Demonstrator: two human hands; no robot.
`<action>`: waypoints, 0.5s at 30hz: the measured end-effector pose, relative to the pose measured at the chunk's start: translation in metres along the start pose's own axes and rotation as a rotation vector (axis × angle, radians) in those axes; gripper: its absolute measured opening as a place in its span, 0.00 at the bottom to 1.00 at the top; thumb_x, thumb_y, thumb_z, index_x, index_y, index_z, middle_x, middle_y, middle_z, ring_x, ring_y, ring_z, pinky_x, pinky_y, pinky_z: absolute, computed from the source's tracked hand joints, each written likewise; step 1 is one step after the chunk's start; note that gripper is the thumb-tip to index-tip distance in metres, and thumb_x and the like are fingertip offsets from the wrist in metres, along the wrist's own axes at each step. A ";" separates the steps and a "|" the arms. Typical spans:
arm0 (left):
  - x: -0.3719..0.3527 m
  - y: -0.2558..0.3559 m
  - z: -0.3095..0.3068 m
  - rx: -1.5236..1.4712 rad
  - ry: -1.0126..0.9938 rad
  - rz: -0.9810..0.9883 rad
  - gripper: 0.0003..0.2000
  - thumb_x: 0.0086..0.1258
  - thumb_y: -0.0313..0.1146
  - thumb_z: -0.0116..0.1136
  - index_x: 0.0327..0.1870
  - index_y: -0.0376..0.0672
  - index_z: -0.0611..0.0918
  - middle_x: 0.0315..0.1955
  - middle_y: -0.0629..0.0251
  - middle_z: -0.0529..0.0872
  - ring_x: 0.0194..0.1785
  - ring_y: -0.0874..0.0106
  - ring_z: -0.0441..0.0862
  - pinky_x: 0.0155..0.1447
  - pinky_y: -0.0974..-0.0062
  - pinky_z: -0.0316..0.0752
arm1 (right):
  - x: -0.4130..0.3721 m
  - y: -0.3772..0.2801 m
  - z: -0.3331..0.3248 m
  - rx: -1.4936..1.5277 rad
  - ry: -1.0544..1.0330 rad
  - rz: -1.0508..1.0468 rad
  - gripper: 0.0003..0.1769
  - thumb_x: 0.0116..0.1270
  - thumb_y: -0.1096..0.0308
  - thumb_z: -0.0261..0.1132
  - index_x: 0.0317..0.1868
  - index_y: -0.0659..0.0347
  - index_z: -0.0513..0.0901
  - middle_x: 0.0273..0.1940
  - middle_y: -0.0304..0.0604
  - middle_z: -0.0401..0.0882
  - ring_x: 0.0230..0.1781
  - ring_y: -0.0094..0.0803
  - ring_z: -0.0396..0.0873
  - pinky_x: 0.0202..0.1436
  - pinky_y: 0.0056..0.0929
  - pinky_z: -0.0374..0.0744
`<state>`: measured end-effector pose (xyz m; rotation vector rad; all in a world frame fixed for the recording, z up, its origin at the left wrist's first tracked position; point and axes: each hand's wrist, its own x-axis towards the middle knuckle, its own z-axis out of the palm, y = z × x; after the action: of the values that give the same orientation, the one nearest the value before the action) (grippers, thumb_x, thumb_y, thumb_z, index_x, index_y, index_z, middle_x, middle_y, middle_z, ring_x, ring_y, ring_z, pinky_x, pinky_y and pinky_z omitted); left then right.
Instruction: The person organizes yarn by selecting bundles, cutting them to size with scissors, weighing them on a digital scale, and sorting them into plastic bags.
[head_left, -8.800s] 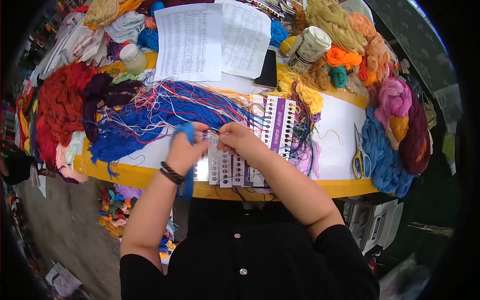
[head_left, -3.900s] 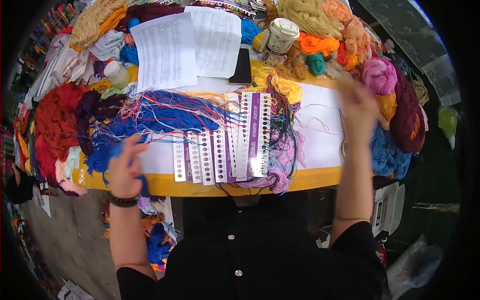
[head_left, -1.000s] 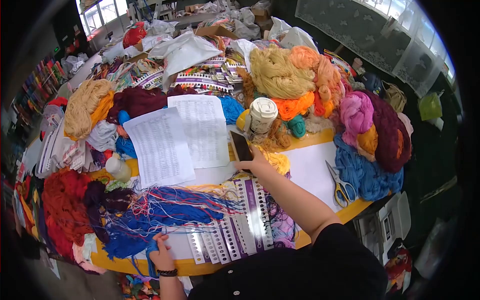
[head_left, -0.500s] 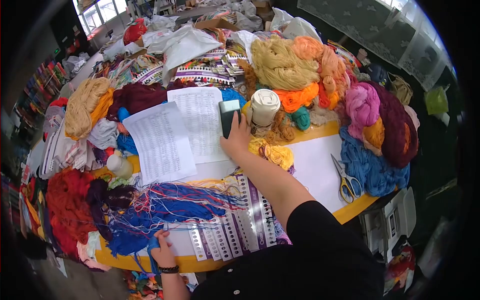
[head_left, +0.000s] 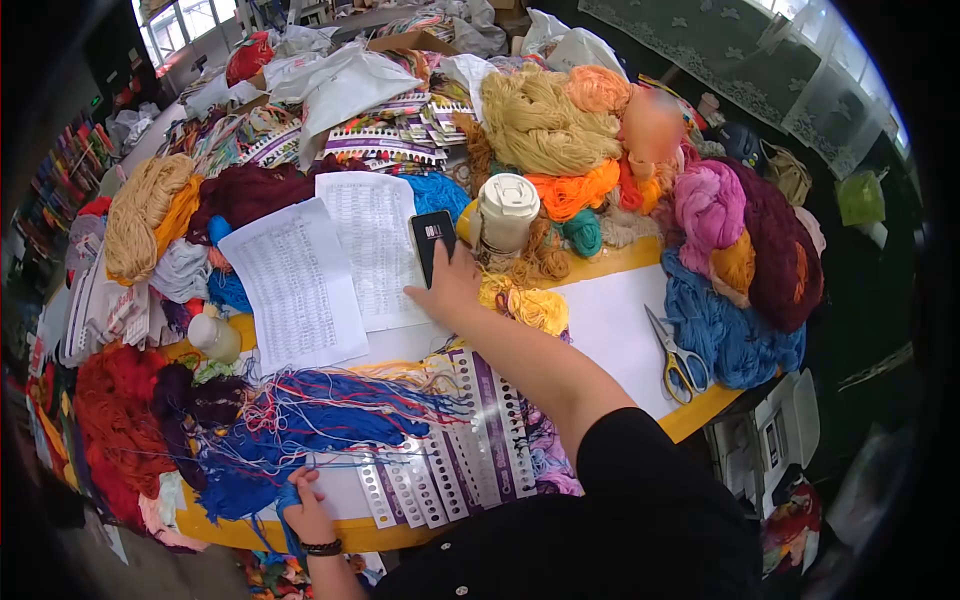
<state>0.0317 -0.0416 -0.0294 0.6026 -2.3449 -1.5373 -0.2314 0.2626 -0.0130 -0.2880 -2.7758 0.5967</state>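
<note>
My right hand reaches to a smartphone lying at the right edge of a printed sheet. Its fingertips touch the phone's lower part, and the thumb stretches out to the left; the phone's screen is lit with a clock. At the table's front edge, my left hand is closed around blue yarn. Above that hand spreads a bundle of blue thread with loose red and white strands. Beside it lie several punched thread cards, and yellow yarn sits under my right forearm.
A lidded cup stands just right of the phone. Scissors lie on the white sheet near blue skeins. A small bottle stands at left. Large yarn heaps and plastic bags fill the back.
The phone's screen has gone from dark to lit, and my right fingers have shifted lower on it. The whole view has moved slightly. My left hand stays with the blue yarn.
</note>
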 end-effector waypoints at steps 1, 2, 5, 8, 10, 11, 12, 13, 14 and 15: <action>0.000 0.003 -0.001 -0.001 -0.012 -0.006 0.13 0.76 0.34 0.45 0.48 0.35 0.80 0.35 0.64 0.86 0.28 0.80 0.75 0.31 0.84 0.70 | -0.002 -0.002 -0.014 -0.008 -0.003 -0.008 0.48 0.50 0.54 0.73 0.68 0.60 0.61 0.67 0.56 0.58 0.69 0.53 0.57 0.66 0.49 0.64; -0.001 0.001 -0.002 -0.015 -0.002 -0.016 0.13 0.76 0.34 0.45 0.48 0.35 0.80 0.35 0.64 0.86 0.28 0.80 0.75 0.31 0.84 0.70 | -0.002 0.002 -0.028 0.106 0.055 -0.231 0.40 0.53 0.57 0.72 0.64 0.60 0.67 0.64 0.54 0.65 0.66 0.50 0.63 0.65 0.46 0.66; -0.001 0.000 -0.002 -0.029 -0.003 -0.025 0.13 0.76 0.34 0.44 0.47 0.36 0.80 0.35 0.65 0.85 0.27 0.81 0.73 0.31 0.83 0.69 | 0.012 -0.001 -0.124 0.474 0.271 -0.574 0.21 0.56 0.66 0.70 0.51 0.58 0.80 0.49 0.49 0.81 0.53 0.42 0.78 0.56 0.36 0.75; -0.001 0.004 -0.001 -0.023 0.004 -0.046 0.12 0.76 0.35 0.45 0.46 0.37 0.80 0.34 0.66 0.85 0.27 0.81 0.72 0.31 0.83 0.68 | 0.086 0.033 -0.179 0.796 0.273 -0.361 0.14 0.64 0.66 0.65 0.49 0.59 0.83 0.39 0.39 0.84 0.37 0.25 0.81 0.39 0.23 0.76; -0.001 0.006 0.001 -0.037 0.014 -0.076 0.12 0.76 0.35 0.45 0.47 0.37 0.80 0.35 0.66 0.85 0.28 0.81 0.72 0.31 0.84 0.68 | 0.148 0.068 -0.188 0.841 0.128 -0.136 0.14 0.66 0.70 0.62 0.51 0.60 0.82 0.40 0.37 0.82 0.36 0.23 0.78 0.36 0.21 0.75; -0.001 0.005 0.000 -0.030 0.017 -0.075 0.12 0.76 0.35 0.45 0.47 0.37 0.79 0.35 0.66 0.85 0.28 0.81 0.73 0.31 0.84 0.68 | 0.170 0.085 -0.185 0.730 -0.029 -0.023 0.15 0.65 0.71 0.62 0.53 0.60 0.82 0.39 0.36 0.82 0.33 0.22 0.78 0.33 0.20 0.73; -0.001 0.004 0.001 -0.020 0.020 -0.071 0.12 0.76 0.35 0.44 0.48 0.37 0.79 0.35 0.66 0.85 0.28 0.81 0.73 0.31 0.84 0.68 | 0.190 0.106 -0.175 0.618 -0.183 0.090 0.17 0.65 0.73 0.62 0.54 0.61 0.81 0.38 0.36 0.82 0.31 0.22 0.77 0.30 0.18 0.72; -0.001 0.003 0.000 -0.008 0.023 -0.076 0.13 0.76 0.35 0.44 0.48 0.37 0.79 0.35 0.66 0.85 0.28 0.81 0.73 0.31 0.84 0.67 | 0.211 0.138 -0.149 0.735 -0.370 0.124 0.19 0.64 0.74 0.62 0.56 0.62 0.80 0.40 0.36 0.83 0.29 0.21 0.76 0.26 0.17 0.71; -0.001 0.002 0.001 -0.003 0.025 -0.076 0.13 0.76 0.35 0.44 0.48 0.37 0.79 0.35 0.66 0.85 0.28 0.81 0.73 0.31 0.84 0.67 | 0.215 0.147 -0.137 0.688 -0.475 0.091 0.20 0.64 0.74 0.63 0.57 0.62 0.80 0.43 0.37 0.83 0.31 0.21 0.78 0.29 0.18 0.73; -0.002 0.002 0.000 0.001 0.022 -0.079 0.13 0.76 0.35 0.44 0.48 0.36 0.79 0.35 0.66 0.85 0.27 0.81 0.73 0.31 0.84 0.67 | 0.211 0.149 -0.129 0.643 -0.582 0.059 0.20 0.64 0.74 0.63 0.58 0.61 0.79 0.45 0.37 0.83 0.34 0.21 0.79 0.33 0.20 0.76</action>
<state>0.0326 -0.0400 -0.0279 0.7173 -2.3320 -1.5546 -0.3688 0.4963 0.0855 -0.0508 -2.8751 1.7661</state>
